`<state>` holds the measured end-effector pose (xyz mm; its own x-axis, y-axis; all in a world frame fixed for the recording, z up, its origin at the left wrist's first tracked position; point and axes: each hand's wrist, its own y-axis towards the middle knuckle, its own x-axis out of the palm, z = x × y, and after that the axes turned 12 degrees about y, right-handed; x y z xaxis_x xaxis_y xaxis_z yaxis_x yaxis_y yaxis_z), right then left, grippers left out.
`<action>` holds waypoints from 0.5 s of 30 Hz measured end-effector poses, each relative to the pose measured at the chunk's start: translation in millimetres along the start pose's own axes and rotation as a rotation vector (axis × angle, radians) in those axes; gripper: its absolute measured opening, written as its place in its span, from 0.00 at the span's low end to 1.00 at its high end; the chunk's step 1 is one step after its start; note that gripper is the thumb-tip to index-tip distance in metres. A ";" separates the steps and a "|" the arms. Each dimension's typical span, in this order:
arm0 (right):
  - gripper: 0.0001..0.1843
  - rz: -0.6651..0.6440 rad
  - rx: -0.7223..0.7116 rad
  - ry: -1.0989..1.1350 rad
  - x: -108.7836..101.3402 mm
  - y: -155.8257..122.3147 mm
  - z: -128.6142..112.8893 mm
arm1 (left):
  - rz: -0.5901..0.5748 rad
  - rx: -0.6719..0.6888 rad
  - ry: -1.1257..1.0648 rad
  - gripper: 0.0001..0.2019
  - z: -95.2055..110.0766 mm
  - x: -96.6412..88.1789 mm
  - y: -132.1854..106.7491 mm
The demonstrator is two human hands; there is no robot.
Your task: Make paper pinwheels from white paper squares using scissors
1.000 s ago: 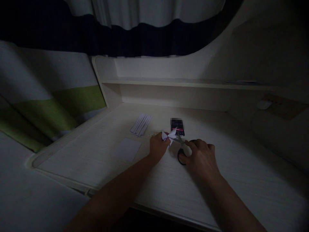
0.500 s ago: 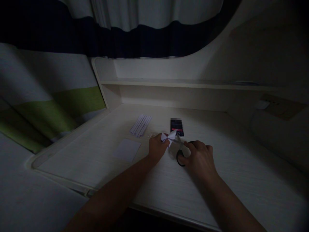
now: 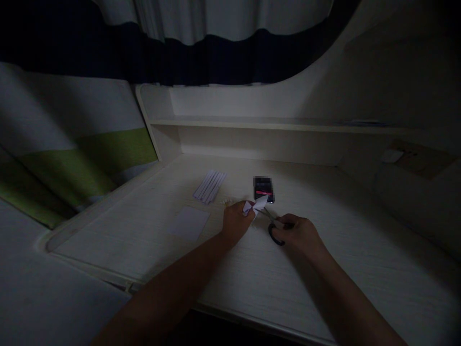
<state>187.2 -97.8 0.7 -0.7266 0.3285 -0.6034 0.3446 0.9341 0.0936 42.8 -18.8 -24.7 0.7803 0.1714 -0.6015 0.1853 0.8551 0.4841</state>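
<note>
My left hand [image 3: 237, 220] is closed on a folded piece of white paper [image 3: 260, 203], which fans out on both sides of a pinched middle like a bow. In my right hand [image 3: 300, 233] is a pair of scissors [image 3: 276, 234] with black handles, my fingers in the loops. The blades are slightly apart and reach the paper beside my left fingertips; whether they touch it I cannot tell. A phone [image 3: 263, 189] with a lit screen lies just behind the paper.
Several folded white paper strips [image 3: 210, 186] lie at the back left of the desk [image 3: 234, 283]. Nearer is a flat square sheet [image 3: 189, 223]. Small pale bits [image 3: 226, 202] sit beside my left hand. A shelf [image 3: 230, 123] runs along the back, and a curtain [image 3: 118, 149] hangs at left.
The scissors have tilted flatter and their blades have come closer together, with my right fingers drawn in. My left hand and the paper have shifted slightly right.
</note>
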 end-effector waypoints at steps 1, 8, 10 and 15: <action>0.20 0.029 -0.042 -0.052 0.9 -0.7 0.4 | 0.002 -0.002 0.002 0.09 -0.1 0.0 0.1; 0.22 0.257 -0.522 -0.525 8.7 -8.1 -0.1 | -0.033 -0.067 -0.031 0.08 -0.6 0.0 1.5; 0.22 0.288 -0.576 -0.577 9.8 -9.3 -0.4 | -0.027 -0.061 -0.026 0.08 0.5 -0.8 1.1; 0.23 0.278 -0.542 -0.537 11.8 -7.3 2.5 | -0.028 -0.058 -0.001 0.08 1.3 -3.0 0.5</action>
<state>177.6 -101.1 -9.1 -0.2247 0.5756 -0.7862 0.0344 0.8110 0.5840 41.3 -19.5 -21.9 0.7761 0.1469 -0.6133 0.1721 0.8863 0.4300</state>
